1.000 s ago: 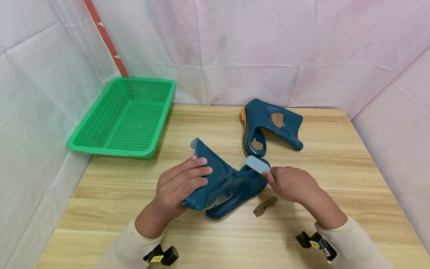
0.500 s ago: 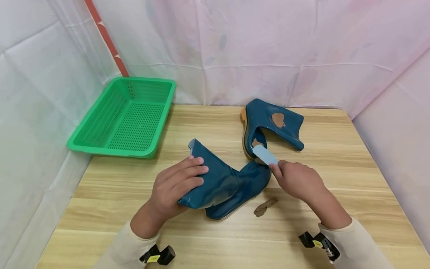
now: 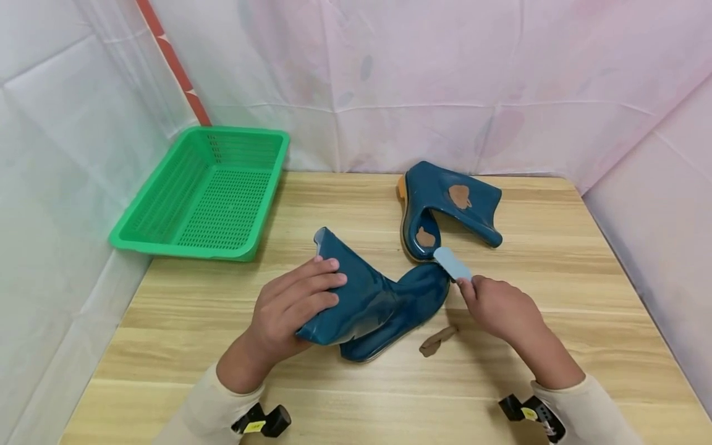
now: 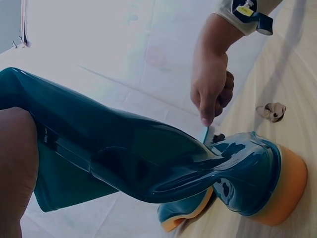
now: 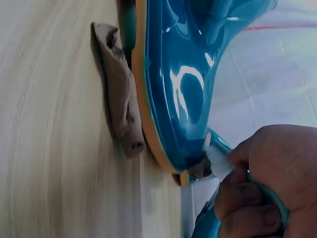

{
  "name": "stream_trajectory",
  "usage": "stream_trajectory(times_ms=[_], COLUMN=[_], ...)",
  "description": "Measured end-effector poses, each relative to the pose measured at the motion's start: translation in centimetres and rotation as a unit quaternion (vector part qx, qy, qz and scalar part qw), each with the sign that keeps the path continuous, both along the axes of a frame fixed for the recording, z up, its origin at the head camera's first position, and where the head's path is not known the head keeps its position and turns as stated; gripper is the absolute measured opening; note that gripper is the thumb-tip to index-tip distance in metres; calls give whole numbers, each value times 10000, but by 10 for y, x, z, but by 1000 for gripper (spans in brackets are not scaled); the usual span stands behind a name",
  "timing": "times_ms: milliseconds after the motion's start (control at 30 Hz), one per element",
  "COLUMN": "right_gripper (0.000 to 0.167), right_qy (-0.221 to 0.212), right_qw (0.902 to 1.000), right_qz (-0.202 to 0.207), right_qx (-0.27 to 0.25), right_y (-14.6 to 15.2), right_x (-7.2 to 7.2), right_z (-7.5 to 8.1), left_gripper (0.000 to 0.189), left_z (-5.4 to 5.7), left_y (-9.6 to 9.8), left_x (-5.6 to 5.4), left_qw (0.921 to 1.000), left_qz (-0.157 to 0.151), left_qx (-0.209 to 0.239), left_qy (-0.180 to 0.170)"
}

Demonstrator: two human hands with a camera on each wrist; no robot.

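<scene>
A dark teal rubber boot stands on its sole with the shaft leaning left. My left hand holds the top of that shaft, its fingers spread over the outer side. In my right hand is a flat light-blue scraper, the handle wrapped by curled fingers. The scraper blade meets the boot's toe, where a small brown smear shows in the right wrist view. A rolled brown strip of clay-like mud lies on the table beside the sole.
Behind the toe a second teal boot lies on its side, with brown patches on its shaft and foot. A green plastic basket stands at the back left. Cloth walls border the wooden table.
The scraper has slid over the toe, away towards the second boot, then back right to the toe's tip. The left hand and boot shaft shifted slightly left.
</scene>
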State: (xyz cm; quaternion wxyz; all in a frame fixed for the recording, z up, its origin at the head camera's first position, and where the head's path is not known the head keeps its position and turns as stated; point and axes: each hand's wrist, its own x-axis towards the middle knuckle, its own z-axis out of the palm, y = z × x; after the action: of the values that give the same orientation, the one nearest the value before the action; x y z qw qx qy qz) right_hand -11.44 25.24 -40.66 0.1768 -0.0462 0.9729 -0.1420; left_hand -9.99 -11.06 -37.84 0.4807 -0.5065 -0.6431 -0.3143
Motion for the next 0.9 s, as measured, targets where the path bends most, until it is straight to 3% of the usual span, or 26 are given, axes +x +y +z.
stream_trajectory(times_ms=[267,533,633,767,833,900], right_gripper=[59,64,63,64,65,64], right_qy=[-466,-211,-21,269,345,386], right_qw=[9980,9983,9983,9972,9967,9964], right_qz=[-412,-534,-552,-599,-604,-609], right_qx=[63,-119,-197,-352,-412,-447], right_y=[26,26,21,17,14,13], right_x=[6,11,12,12,12,13], right_z=[-6,1,2,1,0,-2], left_gripper=[15,14,24,45,56,60], left_z=[1,6,10,16,17,17], left_y=[-1,2,4,11,16,20], left_x=[-1,0,3,11,16,22], left_qw=[9993,9972,9926,9806,9795,9795], left_qz=[-328,-648,-1048,-1638,-1489,-1026], left_qx=[-22,-41,-110,-199,-121,-7], left_qy=[-168,-367,-596,-1063,-1350,-1735])
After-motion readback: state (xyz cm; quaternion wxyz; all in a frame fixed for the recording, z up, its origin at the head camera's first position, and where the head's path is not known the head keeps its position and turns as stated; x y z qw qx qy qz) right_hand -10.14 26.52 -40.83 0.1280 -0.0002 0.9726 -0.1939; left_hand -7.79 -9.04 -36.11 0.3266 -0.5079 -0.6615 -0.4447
